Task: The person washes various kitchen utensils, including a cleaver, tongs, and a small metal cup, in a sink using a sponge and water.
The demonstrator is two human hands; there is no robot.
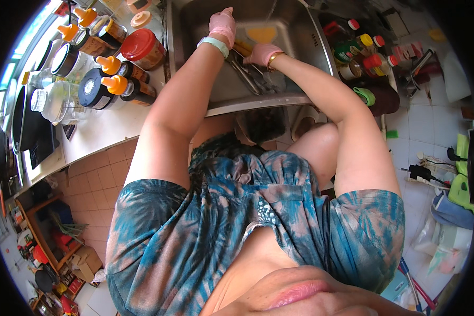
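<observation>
Both my hands wear pink gloves and are over a stainless steel sink [300, 75]. My left hand [223, 25] is near the sink's far left part, its fingers bunched; whether it holds something I cannot tell. My right hand [264, 54] is lower and to the right, by metal utensils [245, 77] and a yellow item [243, 47]; its fingertips touch a thin stick-like utensil, but the grip is unclear. A yellow patch [261, 34] shows on the sink floor beyond my right hand. A thin stream of water [271, 11] falls at the far side.
On the left counter [120, 122] stand sauce bottles with orange caps [114, 84], a red-lidded jar [142, 45] and clear plastic jars [63, 98]. Several capped bottles [349, 49] stand right of the sink. A dark-lined bin [262, 124] is below the sink's front edge.
</observation>
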